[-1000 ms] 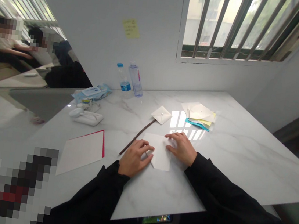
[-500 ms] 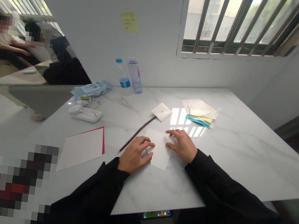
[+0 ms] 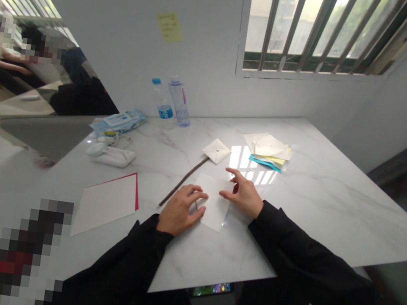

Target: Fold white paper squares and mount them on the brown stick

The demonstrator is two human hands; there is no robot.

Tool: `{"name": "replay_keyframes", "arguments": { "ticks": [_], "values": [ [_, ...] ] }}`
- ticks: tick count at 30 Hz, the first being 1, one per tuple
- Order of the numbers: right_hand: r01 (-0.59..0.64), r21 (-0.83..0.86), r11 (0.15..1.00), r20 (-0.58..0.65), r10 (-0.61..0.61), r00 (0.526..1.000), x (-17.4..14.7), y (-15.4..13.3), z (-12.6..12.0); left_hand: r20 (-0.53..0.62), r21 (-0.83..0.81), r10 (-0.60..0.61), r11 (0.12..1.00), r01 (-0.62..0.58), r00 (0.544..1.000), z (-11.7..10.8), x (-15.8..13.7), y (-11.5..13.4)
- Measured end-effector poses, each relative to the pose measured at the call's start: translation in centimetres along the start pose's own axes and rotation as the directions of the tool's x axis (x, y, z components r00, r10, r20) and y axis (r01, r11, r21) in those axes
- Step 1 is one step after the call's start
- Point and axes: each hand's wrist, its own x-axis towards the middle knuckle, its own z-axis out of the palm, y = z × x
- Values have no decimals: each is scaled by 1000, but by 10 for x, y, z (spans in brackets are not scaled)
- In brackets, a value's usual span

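Observation:
A white sheet of paper [image 3: 215,212] lies on the marble-patterned table between my hands. My left hand [image 3: 180,211] rests over its left edge, fingers apart and fingertips on the sheet. At the upper right edge is my right hand [image 3: 246,195], open, its index finger raised and its thumb over the paper. Whether the thumb touches the sheet I cannot tell. Beyond them a folded cream paper square [image 3: 217,151] with a small metal dot at its centre sits at the top end of a thin brown stick [image 3: 183,182].
Loose papers [image 3: 269,149] are piled at the back right. To the left lie a white sheet over a red one [image 3: 107,202], a white device [image 3: 115,155] and a wipes pack [image 3: 120,121]. Two bottles [image 3: 180,104] stand by the wall. A lit phone [image 3: 212,289] is below the table edge.
My right index finger has lifted and opened away from the thumb, and the thumb has moved slightly over the paper. My left hand stays in place on the sheet. The view has shifted slightly.

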Motion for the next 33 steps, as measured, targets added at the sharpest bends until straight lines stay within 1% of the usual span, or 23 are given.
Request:
{"name": "replay_keyframes", "arguments": {
  "ticks": [3, 6, 13, 16, 20, 23, 26, 33],
  "values": [
    [46, -16, 999, 24, -45, 999, -2, -1, 5, 7, -1, 7, 1000, -7, 1000, 0, 0, 0],
    [79, -2, 997, 32, -79, 996, -4, 0, 8, -14, 4, 12, 1000, -12, 1000, 0, 0, 0],
    [155, -31, 987, -32, -156, 987, -3, 8, 13, -22, 9, 21, 1000, -20, 1000, -2, -1, 1],
    [212, -51, 976, -51, -214, 975, -3, 8, 16, -12, 16, 27, 1000, -27, 1000, -1, 0, 0],
    [326, -16, 945, 8, -326, 945, -5, 3, 17, -3, 17, 22, 1000, -22, 1000, 0, -1, -1],
    [369, 28, 929, 85, -370, 925, -7, -2, 15, 1, 8, 17, 1000, -17, 1000, 1, -1, -2],
    [374, 10, 927, 140, -372, 918, -8, -3, 11, 3, -1, 13, 1000, -13, 1000, 0, -1, -2],
    [376, -75, 924, 185, -358, 915, -3, 4, 1, -4, -30, -18, 999, 17, 1000, -2, -1, 0]
  ]
}}
